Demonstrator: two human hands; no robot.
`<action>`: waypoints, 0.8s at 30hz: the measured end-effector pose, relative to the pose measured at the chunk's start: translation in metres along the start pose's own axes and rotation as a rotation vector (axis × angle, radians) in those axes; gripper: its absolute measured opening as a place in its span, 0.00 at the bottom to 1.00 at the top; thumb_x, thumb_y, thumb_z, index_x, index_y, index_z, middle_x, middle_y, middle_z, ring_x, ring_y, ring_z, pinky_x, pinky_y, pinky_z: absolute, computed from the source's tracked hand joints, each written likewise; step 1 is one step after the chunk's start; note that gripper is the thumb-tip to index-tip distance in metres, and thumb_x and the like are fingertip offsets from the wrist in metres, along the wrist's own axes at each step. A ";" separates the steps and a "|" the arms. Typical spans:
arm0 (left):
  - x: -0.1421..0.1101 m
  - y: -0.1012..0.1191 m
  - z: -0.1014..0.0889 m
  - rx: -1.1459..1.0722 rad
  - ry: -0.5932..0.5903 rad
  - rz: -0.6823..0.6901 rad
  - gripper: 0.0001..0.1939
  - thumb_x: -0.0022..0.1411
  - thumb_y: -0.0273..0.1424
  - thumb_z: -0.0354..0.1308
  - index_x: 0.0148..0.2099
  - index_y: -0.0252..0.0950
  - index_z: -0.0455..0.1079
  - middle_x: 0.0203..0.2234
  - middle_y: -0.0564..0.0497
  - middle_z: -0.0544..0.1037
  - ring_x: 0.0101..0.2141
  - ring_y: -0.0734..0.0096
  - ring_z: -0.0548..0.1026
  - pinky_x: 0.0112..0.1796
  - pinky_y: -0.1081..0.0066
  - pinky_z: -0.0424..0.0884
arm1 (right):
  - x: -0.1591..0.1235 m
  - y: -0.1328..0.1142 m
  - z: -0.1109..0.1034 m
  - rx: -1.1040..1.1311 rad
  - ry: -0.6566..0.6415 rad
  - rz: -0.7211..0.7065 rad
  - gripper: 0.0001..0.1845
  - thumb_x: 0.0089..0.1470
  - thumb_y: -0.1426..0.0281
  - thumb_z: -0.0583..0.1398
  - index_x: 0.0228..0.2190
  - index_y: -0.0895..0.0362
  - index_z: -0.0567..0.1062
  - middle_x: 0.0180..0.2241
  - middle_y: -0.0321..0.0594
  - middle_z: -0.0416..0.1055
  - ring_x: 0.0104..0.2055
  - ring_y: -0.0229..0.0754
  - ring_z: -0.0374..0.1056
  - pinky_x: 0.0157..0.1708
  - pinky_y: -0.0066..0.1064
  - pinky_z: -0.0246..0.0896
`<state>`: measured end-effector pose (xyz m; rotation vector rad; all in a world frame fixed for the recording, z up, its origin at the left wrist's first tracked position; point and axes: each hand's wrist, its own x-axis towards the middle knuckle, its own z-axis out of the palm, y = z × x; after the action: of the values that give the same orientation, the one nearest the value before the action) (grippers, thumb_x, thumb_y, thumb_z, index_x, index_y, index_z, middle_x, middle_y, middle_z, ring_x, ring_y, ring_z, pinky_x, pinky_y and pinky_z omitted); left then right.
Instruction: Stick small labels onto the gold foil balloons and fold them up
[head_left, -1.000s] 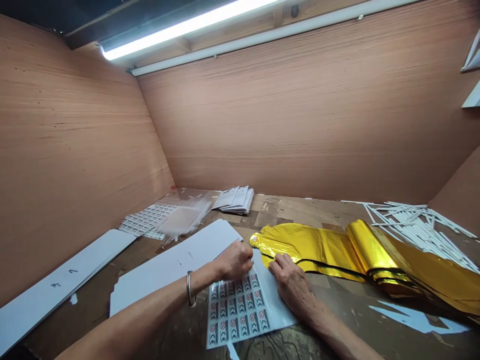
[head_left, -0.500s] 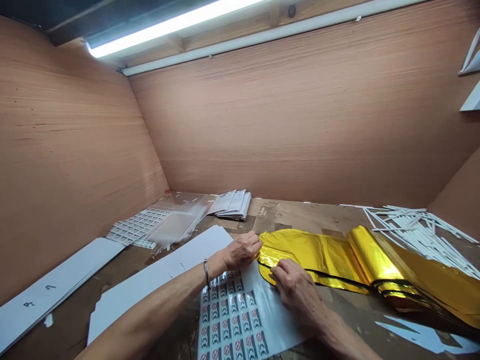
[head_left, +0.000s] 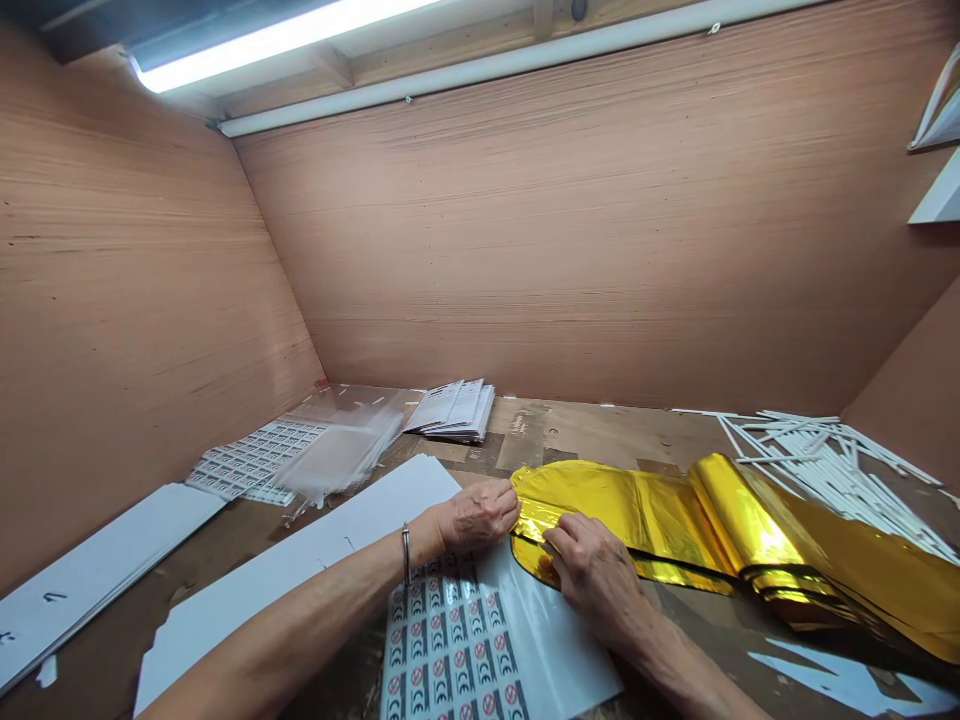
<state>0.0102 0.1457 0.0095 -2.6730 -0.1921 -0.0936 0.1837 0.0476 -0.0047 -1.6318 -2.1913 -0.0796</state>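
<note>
Shiny gold foil balloons (head_left: 600,497) lie stacked in front of me, folded over into a roll toward the right. My left hand (head_left: 484,512), with a metal bracelet on its wrist, pinches the rounded left end of the top foil balloon. Lower down, my right hand (head_left: 592,565) has its fingers closed at the foil's near edge; whatever lies between its fingertips is hidden. Beneath both hands is a sheet of stickers (head_left: 454,640) printed with CE marks and red prohibition signs, its right part plain and glossy.
White card sheets (head_left: 300,565) lie left of my arm, with more card (head_left: 105,570) farther left. Behind are clear plastic bags (head_left: 345,450), another sticker sheet (head_left: 259,460) and folded leaflets (head_left: 454,410). White sticks (head_left: 840,470) pile at right, near cut paper (head_left: 840,675).
The view has shifted slightly, so most things sit a little farther left. Both hands stay at the foil's left end, nearly unmoved.
</note>
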 end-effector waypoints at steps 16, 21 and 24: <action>-0.016 -0.005 -0.011 -0.439 -0.055 -0.345 0.10 0.54 0.20 0.45 0.37 0.35 0.63 0.32 0.48 0.69 0.36 0.70 0.62 0.38 0.71 0.60 | 0.033 -0.014 0.011 -0.041 -0.075 -0.094 0.12 0.48 0.61 0.55 0.30 0.57 0.70 0.36 0.42 0.63 0.39 0.43 0.56 0.34 0.33 0.50; -0.015 -0.009 0.009 -0.480 0.017 -0.428 0.11 0.57 0.22 0.43 0.35 0.35 0.67 0.31 0.49 0.71 0.36 0.71 0.64 0.38 0.73 0.61 | 0.033 -0.022 0.017 -0.078 -0.024 -0.015 0.08 0.49 0.67 0.54 0.29 0.58 0.71 0.35 0.43 0.64 0.38 0.44 0.57 0.34 0.32 0.50; -0.013 -0.010 0.017 -0.497 0.079 -0.493 0.12 0.57 0.22 0.44 0.35 0.35 0.67 0.29 0.50 0.71 0.35 0.72 0.64 0.36 0.74 0.61 | 0.037 -0.024 0.022 0.042 0.036 0.083 0.12 0.50 0.75 0.50 0.24 0.58 0.71 0.30 0.44 0.66 0.35 0.42 0.59 0.33 0.31 0.51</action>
<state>-0.0035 0.1601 -0.0025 -3.0328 -0.9036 -0.4523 0.1466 0.0801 -0.0074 -1.6828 -2.0818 -0.0383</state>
